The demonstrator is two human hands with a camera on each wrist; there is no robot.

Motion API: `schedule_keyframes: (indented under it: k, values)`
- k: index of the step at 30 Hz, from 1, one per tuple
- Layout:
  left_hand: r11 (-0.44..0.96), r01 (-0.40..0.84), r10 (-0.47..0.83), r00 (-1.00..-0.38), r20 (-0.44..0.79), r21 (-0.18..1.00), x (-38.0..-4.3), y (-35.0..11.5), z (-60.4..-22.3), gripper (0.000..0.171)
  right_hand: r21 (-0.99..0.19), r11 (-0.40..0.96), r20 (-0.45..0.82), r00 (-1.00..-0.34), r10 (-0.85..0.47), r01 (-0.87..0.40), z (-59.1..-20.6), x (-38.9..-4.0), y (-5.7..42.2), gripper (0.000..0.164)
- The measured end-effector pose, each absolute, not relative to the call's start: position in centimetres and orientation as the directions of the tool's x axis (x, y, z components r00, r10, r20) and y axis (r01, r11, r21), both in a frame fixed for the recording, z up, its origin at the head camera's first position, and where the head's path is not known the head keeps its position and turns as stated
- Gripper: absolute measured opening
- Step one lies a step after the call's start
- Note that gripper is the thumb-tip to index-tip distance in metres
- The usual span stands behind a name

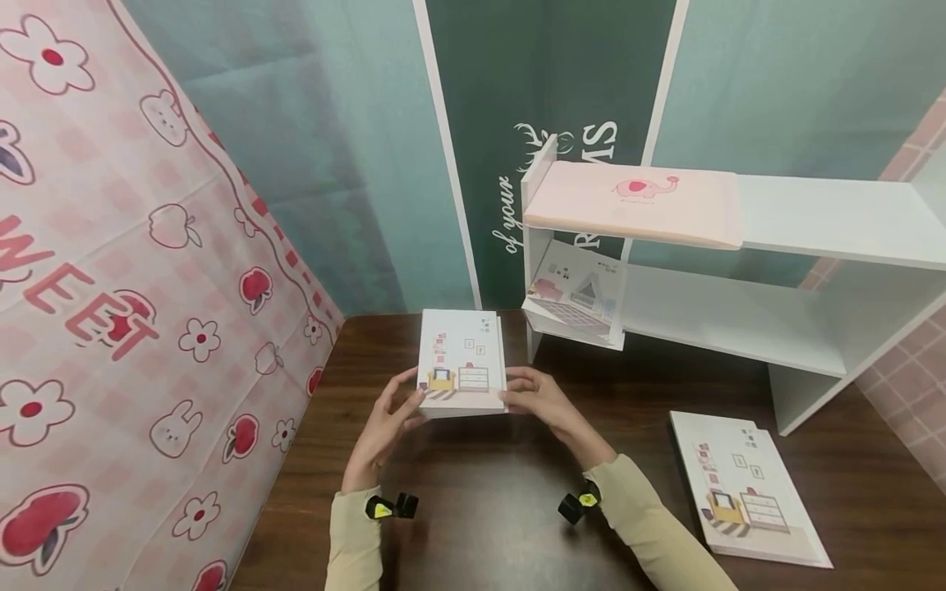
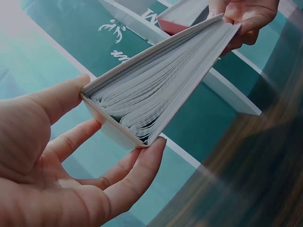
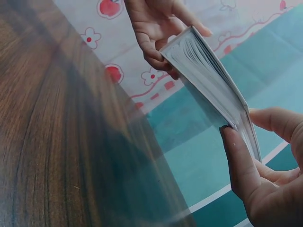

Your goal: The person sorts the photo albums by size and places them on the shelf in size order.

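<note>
Both hands hold a thick white book (image 1: 461, 349) above the dark table, one at each side. Its cover shows a yellow armchair and a chest of drawers. My left hand (image 1: 386, 428) grips the left side; in the left wrist view its thumb presses the upper cover edge and fingers (image 2: 137, 177) support the lower edge. At the opposite side, my right hand (image 1: 543, 402) pinches the book between thumb and fingers, as the right wrist view also shows. Many pages bulge between the hard covers.
A white shelf unit (image 1: 820, 215) stands at the right. A pink elephant-print item (image 1: 636, 201) lies on its upper board; a white book (image 1: 580, 287) leans below at the left end. White books (image 1: 742, 484) lie at the table's right. A pink printed curtain (image 1: 148, 328) hangs left.
</note>
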State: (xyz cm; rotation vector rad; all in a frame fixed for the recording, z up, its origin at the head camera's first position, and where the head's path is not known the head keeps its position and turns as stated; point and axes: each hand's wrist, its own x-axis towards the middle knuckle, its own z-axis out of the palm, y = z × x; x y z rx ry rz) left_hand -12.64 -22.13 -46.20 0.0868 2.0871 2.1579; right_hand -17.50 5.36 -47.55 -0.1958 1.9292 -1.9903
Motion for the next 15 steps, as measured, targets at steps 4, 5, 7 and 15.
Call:
schedule_keyframes:
  k: [4, 5, 7, 15]
  values:
    - [-0.042, -0.045, 0.134, -0.990, -0.039, 0.998, -12.3, -22.2, -45.8, 0.047, -0.987, -0.016, -0.146, -0.919, -0.367, 0.163, -47.2, -17.5, 5.4, 0.051]
    - [-0.041, -0.042, 0.130, -0.991, -0.037, 0.998, -12.2, -22.2, -45.7, 0.047, -0.987, -0.017, -0.141, -0.917, -0.372, 0.158, -47.1, -17.5, 5.4, 0.051]
    - [-0.041, -0.039, 0.125, -0.992, -0.034, 0.998, -12.1, -22.1, -45.5, 0.047, -0.989, -0.020, -0.127, -0.915, -0.384, 0.145, -46.9, -17.5, 5.4, 0.052]
    - [-0.040, -0.006, 0.138, -0.990, -0.001, 0.999, -12.0, -21.8, -44.6, 0.046, -0.994, 0.016, -0.106, -0.926, -0.363, 0.108, -46.2, -17.1, 5.7, 0.054]
